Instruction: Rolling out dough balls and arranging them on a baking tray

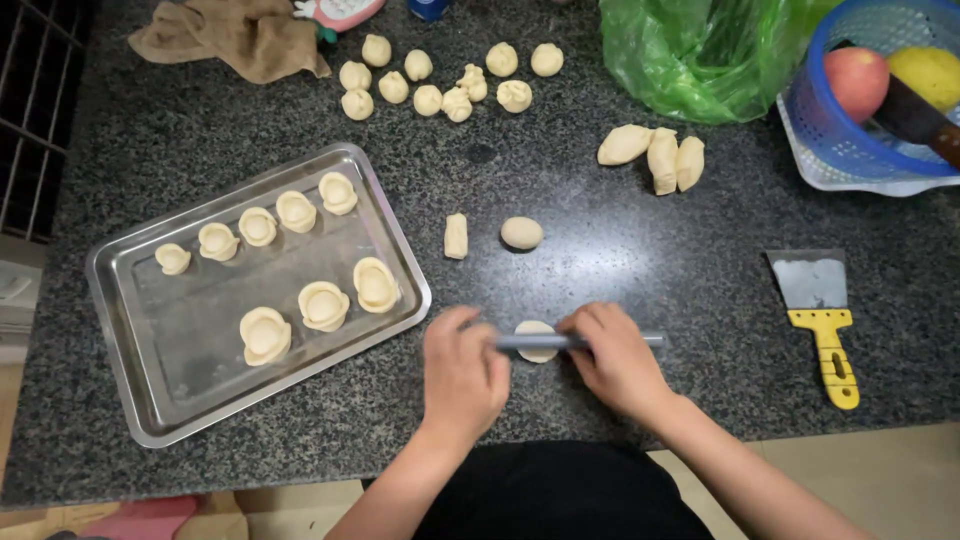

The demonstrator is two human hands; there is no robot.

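Note:
My left hand (462,375) and my right hand (615,358) both press on a thin grey rolling pin (575,341) lying across a small flattened piece of dough (536,331) on the dark granite counter (620,260). Just beyond it sit a short dough log (456,236) and a round dough ball (521,233). To the left a metal tray (190,370) holds several shaped dough cups (323,305) in two rows.
Several small dough balls (440,85) lie at the back, three larger dough pieces (660,155) to the right. A yellow-handled scraper (825,320) lies at the right. A blue basket (860,140) with fruit, a green plastic bag (700,50) and a brown cloth (235,35) are at the back.

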